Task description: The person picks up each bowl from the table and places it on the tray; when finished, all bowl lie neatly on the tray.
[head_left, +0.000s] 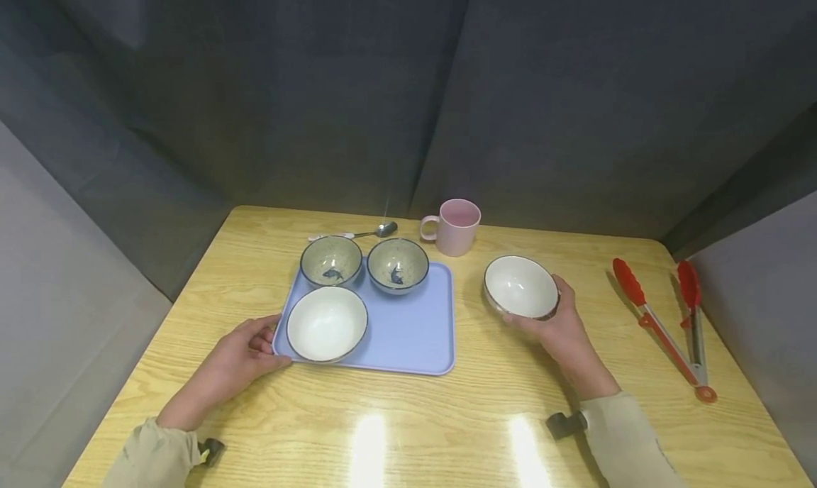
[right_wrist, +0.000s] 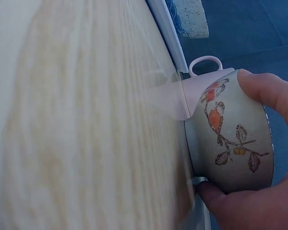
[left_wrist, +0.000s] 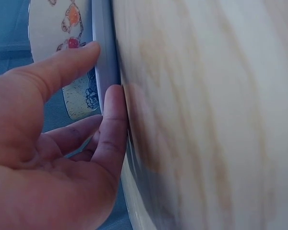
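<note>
At the near left corner of a light blue tray (head_left: 408, 339), my left hand (head_left: 236, 360) grips the rim, thumb and fingers on either side of the corner. A white bowl (head_left: 327, 323) stands on the tray right beside that hand. Behind it are two speckled bowls with blue fish inside, the left speckled bowl (head_left: 332, 261) and the right speckled bowl (head_left: 398, 267). To the right of the tray, my right hand (head_left: 564, 332) holds a second white bowl (head_left: 521, 286) by its right side. The right wrist view shows orange flowers and leaves on that bowl's outside (right_wrist: 235, 143), close over the table.
A pink mug (head_left: 458, 229) stands behind the tray's right corner, its handle to the left. Behind the speckled bowls lies a spoon (head_left: 386, 229). Red-tipped tongs (head_left: 667, 342) lie spread at the far right. Dark cloth (head_left: 319, 105) hangs behind the wooden table (head_left: 447, 431).
</note>
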Tool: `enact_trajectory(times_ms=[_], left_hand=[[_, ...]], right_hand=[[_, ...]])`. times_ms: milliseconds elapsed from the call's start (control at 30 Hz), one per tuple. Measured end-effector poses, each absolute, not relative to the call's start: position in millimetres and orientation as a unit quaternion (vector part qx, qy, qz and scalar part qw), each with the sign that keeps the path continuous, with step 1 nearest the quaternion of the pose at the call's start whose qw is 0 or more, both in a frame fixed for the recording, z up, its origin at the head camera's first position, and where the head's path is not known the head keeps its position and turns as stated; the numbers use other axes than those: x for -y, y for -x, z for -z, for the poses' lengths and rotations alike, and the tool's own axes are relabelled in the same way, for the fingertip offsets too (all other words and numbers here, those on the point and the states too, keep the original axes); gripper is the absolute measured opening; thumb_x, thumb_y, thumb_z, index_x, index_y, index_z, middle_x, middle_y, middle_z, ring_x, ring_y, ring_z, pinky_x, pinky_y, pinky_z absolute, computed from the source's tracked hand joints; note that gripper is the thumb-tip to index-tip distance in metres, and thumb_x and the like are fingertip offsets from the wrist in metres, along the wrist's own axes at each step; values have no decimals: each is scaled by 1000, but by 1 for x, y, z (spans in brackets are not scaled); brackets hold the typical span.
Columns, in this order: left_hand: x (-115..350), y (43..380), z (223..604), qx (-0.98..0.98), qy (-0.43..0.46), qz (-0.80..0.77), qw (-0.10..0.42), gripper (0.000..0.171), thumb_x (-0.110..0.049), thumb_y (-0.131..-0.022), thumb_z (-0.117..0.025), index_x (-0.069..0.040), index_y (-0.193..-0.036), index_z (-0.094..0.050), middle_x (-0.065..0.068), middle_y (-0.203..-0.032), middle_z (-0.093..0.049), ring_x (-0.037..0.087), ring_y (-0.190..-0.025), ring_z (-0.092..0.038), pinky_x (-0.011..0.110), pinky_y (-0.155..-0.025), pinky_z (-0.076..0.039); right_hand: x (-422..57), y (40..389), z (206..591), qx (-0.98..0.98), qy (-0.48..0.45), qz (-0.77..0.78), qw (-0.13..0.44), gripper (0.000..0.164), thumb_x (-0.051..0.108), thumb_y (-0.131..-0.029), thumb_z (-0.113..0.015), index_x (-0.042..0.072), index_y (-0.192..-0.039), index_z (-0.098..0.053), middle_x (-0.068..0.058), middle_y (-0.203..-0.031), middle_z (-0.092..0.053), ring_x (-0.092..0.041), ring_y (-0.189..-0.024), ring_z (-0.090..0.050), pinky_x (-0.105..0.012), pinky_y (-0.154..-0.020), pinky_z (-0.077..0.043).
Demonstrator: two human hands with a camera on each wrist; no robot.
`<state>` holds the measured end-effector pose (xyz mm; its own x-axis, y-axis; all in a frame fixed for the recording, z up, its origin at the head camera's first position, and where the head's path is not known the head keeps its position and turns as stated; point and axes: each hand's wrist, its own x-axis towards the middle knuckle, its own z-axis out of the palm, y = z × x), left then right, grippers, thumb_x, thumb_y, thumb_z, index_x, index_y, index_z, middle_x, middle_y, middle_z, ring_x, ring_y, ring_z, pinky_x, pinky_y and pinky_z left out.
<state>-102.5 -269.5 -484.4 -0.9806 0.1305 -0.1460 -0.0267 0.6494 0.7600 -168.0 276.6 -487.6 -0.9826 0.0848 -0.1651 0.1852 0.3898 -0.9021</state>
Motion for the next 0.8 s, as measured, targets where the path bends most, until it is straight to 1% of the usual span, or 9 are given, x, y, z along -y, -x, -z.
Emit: enact_trajectory(times_ms=[200, 400, 467, 633, 700, 800], left_hand=[[268, 103, 485, -903, -22, -418, 98, 82, -18, -94, -93, 7, -160, -53, 15, -125, -66, 23, -108, -66, 20, -83, -57], [269, 103, 485, -902, -24, -419, 97, 82, -17, -93, -93, 7, -160, -53, 15, -124, -66, 22, -108, -66, 20, -82, -57], [269, 103, 485, -902, -27, -420, 95, 82, -18, -93, -93, 7, -161, -53, 15, -124, -66, 22, -108, -65, 20, -82, -57], [270, 104, 485, -902, -28, -420, 93, 84, -19, -93, -93, 8, -161, -51, 15, -125, -66, 22, -108, -65, 21, -81, -57], [270, 104, 486, -903, -25, -419, 94, 85, -19, -93, -93, 8, -162, -51, 15, -125, -66, 22, -108, -65, 21, -81, -57], [270, 103, 486, -903, -22, -419, 96, 85, -19, -93, -93, 8, -162, -51, 16, -126, -66, 22, -109, -65, 21, -82, -57]], right_hand=[[-276, 168, 488, -828, -81, 553, 44, 138, 21, -90, -95, 14, -179, 11, -25, -186, -9, -45, -167, -31, -60, -134, -35], [-275, 166, 486, -818, -80, 568, 42, 137, 16, -91, -95, 13, -179, 10, -24, -186, -10, -42, -167, -31, -58, -134, -35], [-275, 166, 486, -815, -79, 573, 41, 136, 15, -91, -94, 14, -179, 10, -23, -186, -11, -41, -167, -31, -55, -134, -36], [-276, 164, 487, -800, -81, 592, 47, 134, 15, -93, -93, 18, -179, 9, -18, -186, -10, -36, -167, -31, -41, -132, -39], [-276, 164, 488, -796, -81, 598, 47, 133, 14, -93, -93, 19, -179, 7, -17, -186, -10, -34, -167, -31, -39, -132, -39], [-276, 163, 488, -797, -79, 597, 46, 133, 13, -92, -93, 18, -180, 7, -18, -186, -11, -35, -167, -30, -40, -133, -39]])
